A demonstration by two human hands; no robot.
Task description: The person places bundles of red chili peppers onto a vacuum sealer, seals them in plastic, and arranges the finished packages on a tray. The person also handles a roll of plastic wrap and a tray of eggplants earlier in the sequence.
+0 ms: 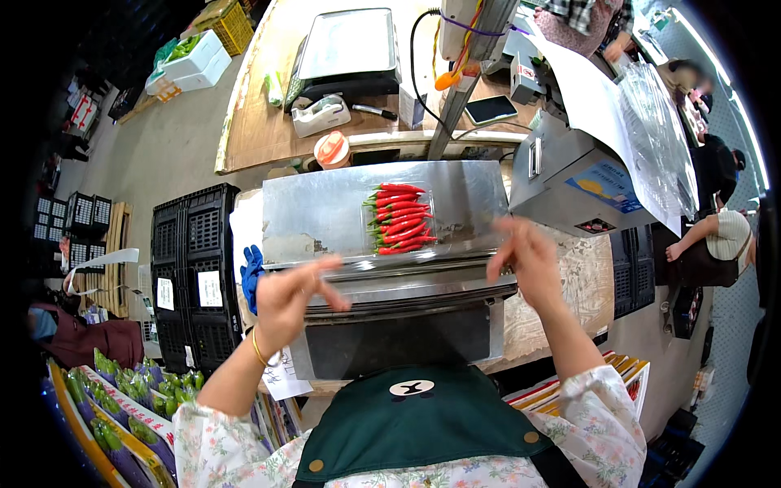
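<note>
Red chillies with green stems point(403, 219) lie side by side in a row on a clear plastic tray point(431, 204). The tray rests on the metal top of a wrapping machine point(311, 207). My left hand point(290, 293), blurred, hovers by the machine's front left corner, thumb and forefinger apart. On the right, my right hand point(528, 259) is raised over the front right corner, also blurred, with its fingers apart. Glossy reflections run along the front edge below the chillies; whether clear film lies there is hard to tell.
Beside the left hand lies a blue glove point(251, 274), near black crates point(195, 274). Boxed eggplants point(146, 390) stand lower left. A scale point(348, 49), tape dispenser point(320, 114) and phone point(491, 110) occupy the back table. A metal machine point(567, 177) stands right; people work beyond.
</note>
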